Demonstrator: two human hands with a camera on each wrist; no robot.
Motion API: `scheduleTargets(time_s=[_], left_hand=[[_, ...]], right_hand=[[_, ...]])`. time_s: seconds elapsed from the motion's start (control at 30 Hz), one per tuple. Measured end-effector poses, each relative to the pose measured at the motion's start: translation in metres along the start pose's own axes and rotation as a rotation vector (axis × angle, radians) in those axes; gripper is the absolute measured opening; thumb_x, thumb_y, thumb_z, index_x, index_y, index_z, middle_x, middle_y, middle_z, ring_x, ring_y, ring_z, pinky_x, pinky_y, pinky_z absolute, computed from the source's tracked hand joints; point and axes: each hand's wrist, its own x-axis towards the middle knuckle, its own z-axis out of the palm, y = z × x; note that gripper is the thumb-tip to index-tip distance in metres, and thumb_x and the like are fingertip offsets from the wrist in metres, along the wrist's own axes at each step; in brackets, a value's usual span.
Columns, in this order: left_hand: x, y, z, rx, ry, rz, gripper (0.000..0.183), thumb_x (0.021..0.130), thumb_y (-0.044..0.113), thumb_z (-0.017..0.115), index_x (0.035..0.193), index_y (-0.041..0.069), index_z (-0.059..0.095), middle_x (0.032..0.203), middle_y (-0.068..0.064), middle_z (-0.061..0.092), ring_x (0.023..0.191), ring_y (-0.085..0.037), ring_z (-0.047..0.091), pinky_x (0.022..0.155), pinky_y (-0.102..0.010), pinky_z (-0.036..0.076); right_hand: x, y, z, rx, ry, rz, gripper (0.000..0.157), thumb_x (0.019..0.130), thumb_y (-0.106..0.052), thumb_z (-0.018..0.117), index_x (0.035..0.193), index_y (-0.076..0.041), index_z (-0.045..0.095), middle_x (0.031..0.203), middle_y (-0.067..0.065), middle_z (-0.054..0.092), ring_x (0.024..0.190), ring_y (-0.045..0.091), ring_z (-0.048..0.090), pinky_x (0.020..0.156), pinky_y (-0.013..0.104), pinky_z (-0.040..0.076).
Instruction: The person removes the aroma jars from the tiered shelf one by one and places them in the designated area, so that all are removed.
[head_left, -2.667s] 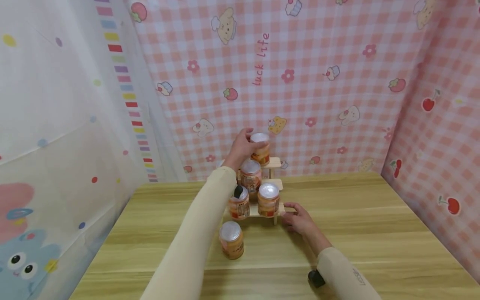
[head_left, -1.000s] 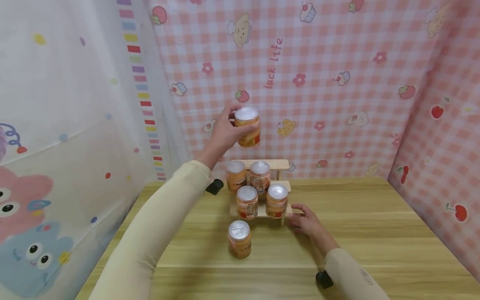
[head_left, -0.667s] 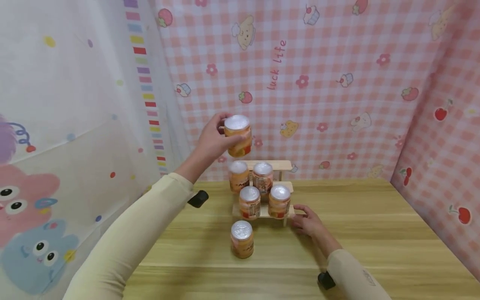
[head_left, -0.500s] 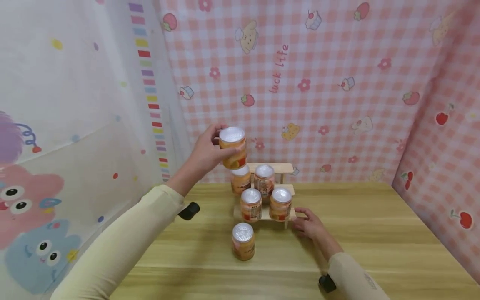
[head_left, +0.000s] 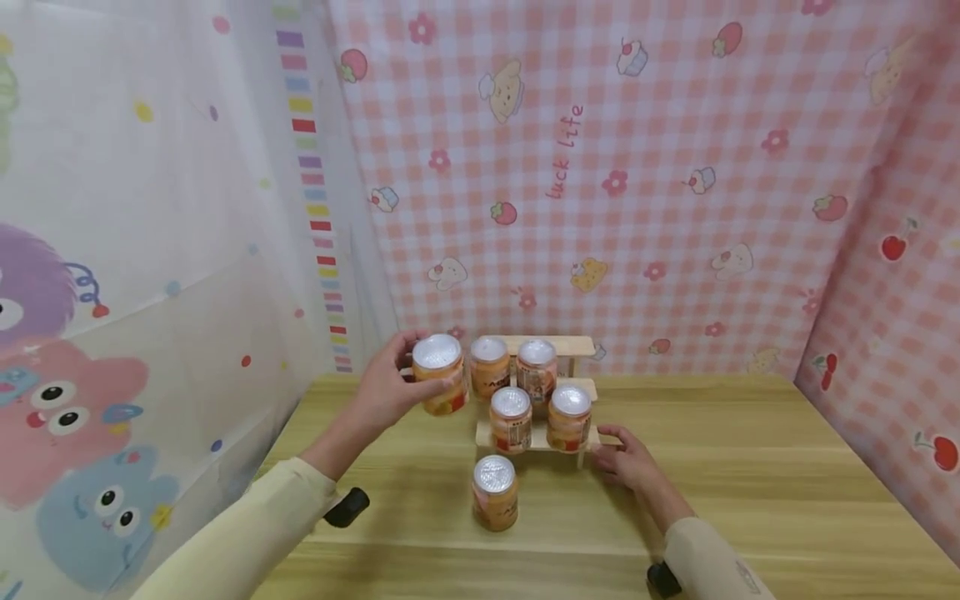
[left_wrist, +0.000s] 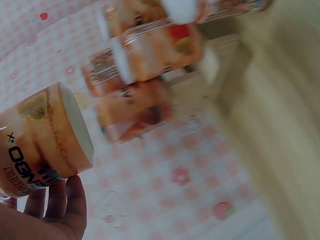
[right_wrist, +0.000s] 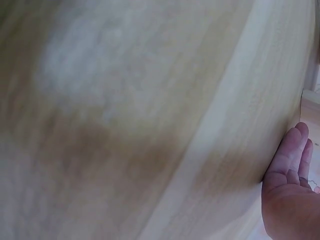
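Note:
In the head view my left hand (head_left: 386,387) grips an orange-labelled can (head_left: 439,379) with a silver lid. It is held upright, left of a small stepped wooden rack (head_left: 577,344). The left wrist view shows this held can (left_wrist: 45,142) with fingers (left_wrist: 75,205) curled against its side. My right hand (head_left: 630,462) touches the right end of the rack's lowest step, its fingers fairly straight in the right wrist view. Two matching cans stand on the middle step, one a left can (head_left: 491,371). Two more, including a right can (head_left: 570,421), occupy the lowest step.
Another can (head_left: 495,496) stands on the wood-grain table (head_left: 720,500) in front of the rack. A pink checked cloth (head_left: 600,217) hangs directly behind, and a white patterned sheet (head_left: 187,317) hangs at the left.
My left hand has lifted the can off the rack's top step, then brought it left and down beside the rack. My right hand has stayed at the rack's right end.

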Motion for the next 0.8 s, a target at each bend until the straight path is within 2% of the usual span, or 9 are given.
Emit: scheduleTargets(time_s=[0.3,0.57,0.8], left_hand=[[-0.026,-0.051,0.001,-0.01,0.022,-0.074,0.066,0.079,0.013,0.083,0.135,0.006,0.049,0.119,-0.015,0.058,0.104,-0.028,0.058,0.081,-0.035,0.052],[-0.043,-0.082,0.007,-0.031,0.056,-0.11,0.063,0.078,0.007,0.083,0.132,0.004,0.052,0.12,-0.014,0.058,0.108,-0.028,0.056,0.086,-0.036,0.05],[-0.058,-0.105,0.013,-0.062,0.074,-0.139,0.065,0.076,0.006,0.085,0.131,0.004,0.052,0.121,-0.013,0.058,0.111,-0.027,0.055,0.088,-0.033,0.05]], right_hand=[[0.001,0.002,-0.001,0.01,0.014,-0.002,0.047,0.1,-0.01,0.057,0.142,0.002,0.038,0.122,0.028,0.056,0.1,0.032,0.062,0.08,0.043,0.053],[0.004,0.004,-0.001,0.009,0.017,0.001,0.045,0.101,-0.01,0.057,0.141,0.002,0.039,0.118,0.024,0.057,0.098,0.03,0.062,0.078,0.04,0.053],[0.004,0.005,-0.001,0.014,0.015,0.006,0.045,0.1,-0.008,0.056,0.14,0.002,0.038,0.122,0.026,0.056,0.097,0.029,0.062,0.077,0.038,0.052]])
